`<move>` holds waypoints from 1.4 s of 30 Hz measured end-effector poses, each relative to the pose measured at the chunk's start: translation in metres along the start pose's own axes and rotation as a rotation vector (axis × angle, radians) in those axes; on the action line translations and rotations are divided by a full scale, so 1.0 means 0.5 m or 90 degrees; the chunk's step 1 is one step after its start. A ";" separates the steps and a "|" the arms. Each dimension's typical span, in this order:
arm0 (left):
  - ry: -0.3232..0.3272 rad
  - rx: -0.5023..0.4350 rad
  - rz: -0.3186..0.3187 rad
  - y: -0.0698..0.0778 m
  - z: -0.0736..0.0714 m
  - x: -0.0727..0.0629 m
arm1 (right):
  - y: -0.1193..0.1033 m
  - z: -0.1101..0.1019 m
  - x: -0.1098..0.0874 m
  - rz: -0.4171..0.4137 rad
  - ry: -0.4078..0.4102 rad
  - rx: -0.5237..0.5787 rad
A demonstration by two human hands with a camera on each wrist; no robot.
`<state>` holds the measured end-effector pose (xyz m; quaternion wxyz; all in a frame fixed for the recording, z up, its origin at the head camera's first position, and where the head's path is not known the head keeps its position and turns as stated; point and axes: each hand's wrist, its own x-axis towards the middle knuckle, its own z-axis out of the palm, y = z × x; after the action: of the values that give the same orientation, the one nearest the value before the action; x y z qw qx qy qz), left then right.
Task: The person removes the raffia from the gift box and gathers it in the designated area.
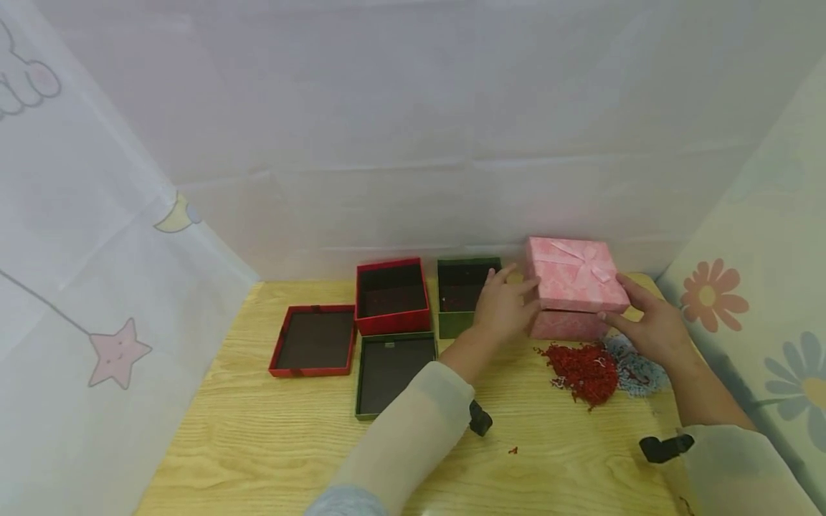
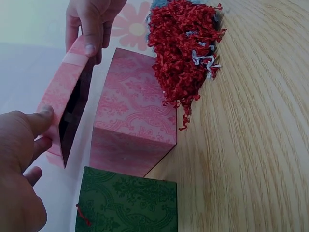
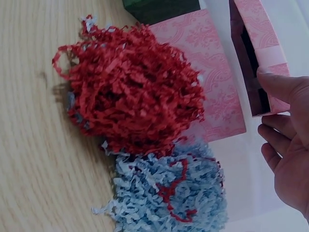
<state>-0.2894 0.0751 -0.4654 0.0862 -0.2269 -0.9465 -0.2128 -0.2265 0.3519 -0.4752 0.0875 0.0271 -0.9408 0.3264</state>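
Lid fitting or lifting, apparently. Left hand (image 1: 506,308) and right hand (image 1: 654,331), grips part-closed, pinch a square pink cardboard lid (image 1: 564,284) at the head view's three o'clock, near edge clear of the pink cardboard box (image 1: 568,326); next move likely demands even, two-sided control.

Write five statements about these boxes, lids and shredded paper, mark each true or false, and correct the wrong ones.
1. The left hand and right hand hold the pink lid apart from the pink box. True.
2. Red shredded paper lies next to light blue shredded paper on the table. True.
3. The red pile is heaped on top of the pink lid. False: it lies in front of the pink box.
4. The red box stands open beside the green box. True.
5. The green box is closed. False: its top is open.
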 end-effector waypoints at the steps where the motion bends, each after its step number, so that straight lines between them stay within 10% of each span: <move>1: 0.005 -0.019 0.001 -0.002 -0.002 -0.002 | -0.004 -0.001 -0.001 0.001 0.002 0.002; 24: 0.097 -0.448 -0.060 -0.056 -0.058 -0.055 | -0.079 -0.006 -0.012 0.006 0.089 0.106; 36: 0.165 -0.569 -0.026 -0.072 -0.081 -0.079 | -0.111 0.016 -0.019 0.005 0.154 0.202; 42: 0.171 -0.612 -0.015 -0.076 -0.085 -0.089 | -0.116 0.024 -0.020 -0.081 0.216 0.287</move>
<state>-0.2648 0.0082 -0.4529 0.0902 -0.2007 -0.7244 -0.6534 -0.2124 0.2988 -0.4511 0.2560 0.0502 -0.8129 0.5207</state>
